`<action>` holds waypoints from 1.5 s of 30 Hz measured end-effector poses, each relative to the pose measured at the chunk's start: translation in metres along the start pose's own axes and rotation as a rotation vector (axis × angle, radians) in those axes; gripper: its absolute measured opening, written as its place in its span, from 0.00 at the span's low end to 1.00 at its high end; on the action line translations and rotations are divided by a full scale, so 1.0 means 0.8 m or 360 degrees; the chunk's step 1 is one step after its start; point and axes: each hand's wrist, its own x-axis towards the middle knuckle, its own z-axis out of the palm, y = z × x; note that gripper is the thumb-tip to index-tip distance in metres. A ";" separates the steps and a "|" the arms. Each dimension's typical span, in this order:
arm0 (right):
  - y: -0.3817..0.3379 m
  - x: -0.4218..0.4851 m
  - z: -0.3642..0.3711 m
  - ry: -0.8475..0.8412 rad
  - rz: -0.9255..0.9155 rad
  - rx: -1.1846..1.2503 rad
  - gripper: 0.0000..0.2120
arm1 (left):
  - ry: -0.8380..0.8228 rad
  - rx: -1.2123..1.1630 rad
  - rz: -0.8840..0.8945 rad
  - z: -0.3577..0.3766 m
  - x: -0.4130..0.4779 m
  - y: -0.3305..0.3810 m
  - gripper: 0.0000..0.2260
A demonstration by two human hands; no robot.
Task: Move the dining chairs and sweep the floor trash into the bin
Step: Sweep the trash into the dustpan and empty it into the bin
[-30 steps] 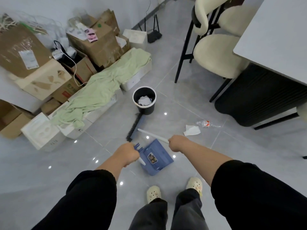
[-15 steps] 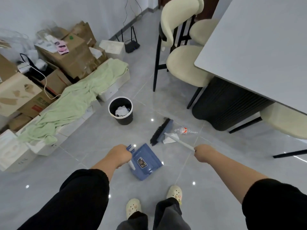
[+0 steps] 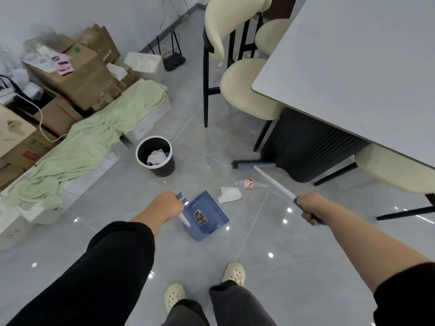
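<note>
Looked mid-sweep. Gripped the broom (image 3: 275, 182) handle with the right hand (image 3: 310, 209), fingers curled round it; clasped the dustpan (image 3: 207, 216) handle in the left hand (image 3: 168, 205). Found the crumpled tissue (image 3: 229, 195) just beyond the dustpan, the plastic bottle (image 3: 249, 184) slightly farther, both clear of either hand's fingers. Called next, probably, for raking the bristles back toward the dustpan, then tipping into the bin (image 3: 164, 169) beyond it.

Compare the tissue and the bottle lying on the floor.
The tissue is white, opaque and crumpled; the bottle is clear with a red-and-white label. The tissue lies nearer the dustpan; the bottle nearer the broom head. Both lie on the floor, outside the bin.
</note>
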 end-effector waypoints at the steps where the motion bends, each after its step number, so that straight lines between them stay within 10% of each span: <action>1: 0.008 0.002 0.004 -0.0044 0.0048 0.0096 0.15 | 0.0018 0.0020 0.0010 0.000 0.005 0.001 0.11; 17: 0.064 -0.146 0.137 -0.0655 0.0296 0.0781 0.07 | 0.0001 0.0188 0.0210 0.003 -0.008 -0.010 0.07; 26: 0.107 -0.183 0.127 -0.0316 0.0155 0.0722 0.11 | -0.0251 0.0468 0.0379 0.029 -0.047 -0.042 0.10; 30: 0.118 -0.172 0.153 -0.0250 0.0287 0.0599 0.08 | -0.0280 0.0602 0.0470 0.045 -0.069 -0.054 0.27; 45: 0.132 -0.195 0.121 -0.0415 0.0078 0.0612 0.10 | 0.0016 -0.0024 0.0119 0.054 -0.065 -0.086 0.13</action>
